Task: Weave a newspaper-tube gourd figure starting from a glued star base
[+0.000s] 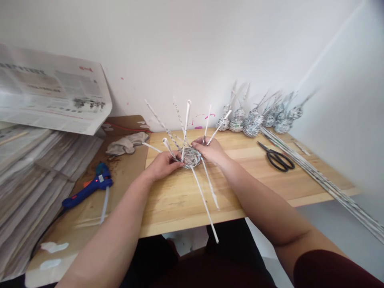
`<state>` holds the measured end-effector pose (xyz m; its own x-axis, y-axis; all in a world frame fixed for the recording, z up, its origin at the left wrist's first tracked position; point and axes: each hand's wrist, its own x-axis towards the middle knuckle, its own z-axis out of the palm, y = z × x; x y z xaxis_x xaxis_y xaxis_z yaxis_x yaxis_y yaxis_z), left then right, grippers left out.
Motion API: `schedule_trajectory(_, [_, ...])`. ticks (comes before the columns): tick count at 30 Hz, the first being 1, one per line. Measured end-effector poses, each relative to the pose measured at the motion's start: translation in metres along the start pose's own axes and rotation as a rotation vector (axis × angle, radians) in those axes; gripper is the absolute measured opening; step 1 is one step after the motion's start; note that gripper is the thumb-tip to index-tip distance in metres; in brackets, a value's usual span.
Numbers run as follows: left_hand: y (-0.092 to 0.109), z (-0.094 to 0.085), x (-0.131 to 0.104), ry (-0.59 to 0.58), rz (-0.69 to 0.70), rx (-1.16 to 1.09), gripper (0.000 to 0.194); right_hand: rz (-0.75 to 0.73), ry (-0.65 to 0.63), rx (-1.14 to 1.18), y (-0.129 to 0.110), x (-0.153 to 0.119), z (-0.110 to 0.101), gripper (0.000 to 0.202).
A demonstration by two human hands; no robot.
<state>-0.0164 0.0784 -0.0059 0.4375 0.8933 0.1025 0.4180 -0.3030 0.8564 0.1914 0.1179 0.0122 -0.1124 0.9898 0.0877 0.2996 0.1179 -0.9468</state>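
A small round basket woven from rolled newspaper (191, 158) rests on the wooden table, several paper tubes sticking up and out from its rim. My left hand (166, 165) pinches its left side, thumb at the near rim. On the far right edge, my right hand (210, 149) closes its fingers around the rim beside an upright tube. Two long paper tubes (204, 202) stretch from the basket toward the table's front edge. The fingertips of both hands are partly hidden by the weave and tubes.
Black-handled scissors (279, 159) and a bundle of long paper tubes (318, 176) lie at right. Several woven paper figures (253, 122) line the wall. A blue glue gun (90, 188), a glove (126, 145) and stacked newspapers (33, 192) are at left.
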Motion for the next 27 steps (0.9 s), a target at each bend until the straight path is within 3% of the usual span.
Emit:
schedule_trajectory(10, [0.003,0.0,0.001,0.025,0.055,0.016,0.019,0.059,-0.063,-0.312,-0.008,-0.003,-0.005,0.012])
schedule_trajectory(20, [-0.002,0.0,0.001,0.046,0.03,-0.01,0.014,-0.038,-0.25,-0.324,-0.003,0.0,-0.008,0.027])
schedule_trajectory(27, [0.003,0.001,0.001,0.181,0.038,0.067,0.013,-0.054,-0.1,-0.34,0.006,0.001,-0.001,0.018])
